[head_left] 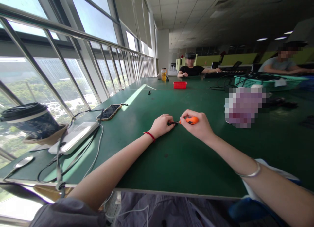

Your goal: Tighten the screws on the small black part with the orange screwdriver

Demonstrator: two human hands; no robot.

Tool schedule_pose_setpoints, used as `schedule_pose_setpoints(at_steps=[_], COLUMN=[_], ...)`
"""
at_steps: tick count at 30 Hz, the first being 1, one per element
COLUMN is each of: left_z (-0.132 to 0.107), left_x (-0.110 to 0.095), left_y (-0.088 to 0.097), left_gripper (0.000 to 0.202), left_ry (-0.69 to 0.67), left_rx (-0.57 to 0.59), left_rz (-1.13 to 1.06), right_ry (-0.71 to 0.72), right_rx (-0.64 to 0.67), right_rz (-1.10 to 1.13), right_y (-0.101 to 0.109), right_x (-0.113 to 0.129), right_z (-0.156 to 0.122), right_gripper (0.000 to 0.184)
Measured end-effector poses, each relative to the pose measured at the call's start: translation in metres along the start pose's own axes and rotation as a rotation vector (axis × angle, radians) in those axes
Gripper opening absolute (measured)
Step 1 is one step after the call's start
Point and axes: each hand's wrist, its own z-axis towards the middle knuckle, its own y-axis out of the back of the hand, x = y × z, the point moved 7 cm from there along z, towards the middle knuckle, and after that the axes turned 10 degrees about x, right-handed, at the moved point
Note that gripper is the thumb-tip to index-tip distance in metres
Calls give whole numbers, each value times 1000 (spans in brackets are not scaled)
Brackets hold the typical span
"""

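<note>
My right hand (198, 126) is closed around the orange and black handle of a screwdriver (191, 120). Its thin shaft points left, toward a small black part (171, 123) at the fingertips of my left hand (162, 125). The left fingers are closed on that part, low over the green tabletop. Whether the screwdriver's tip sits in the part or only touches it, I cannot tell. A red cord circles my left wrist.
At left lie a phone (109, 112), a white power bank (76, 137) with cables and a lidded cup (31, 121). Farther off are a small black piece (149, 92), a red tray (180, 85), a jar (163, 74) and a green basket (267, 84). Two people sit beyond.
</note>
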Motion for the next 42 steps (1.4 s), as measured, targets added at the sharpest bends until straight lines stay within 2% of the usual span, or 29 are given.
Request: schedule_pose_setpoints(at_steps=[7, 29, 35, 39, 42], left_z=[1, 2, 2, 1, 1], left_x=[6, 9, 8, 6, 2], left_y=[-3, -5, -4, -4, -2], left_gripper=[13, 14, 13, 16, 17], left_ry=[23, -7, 7, -17, -39], left_rx=[36, 36, 31, 23, 21], left_rz=[-49, -68, -48, -25, 0], right_ry=[-37, -86, -57, 27, -50], right_rx=[-130, -116, -162, -111, -20], right_rz=[31, 69, 37, -5, -128], right_y=[17, 15, 20, 14, 1], right_x=[-8, -20, -20, -25, -44], right_z=[1, 4, 3, 7, 12], right_gripper=[18, 20, 19, 17, 14])
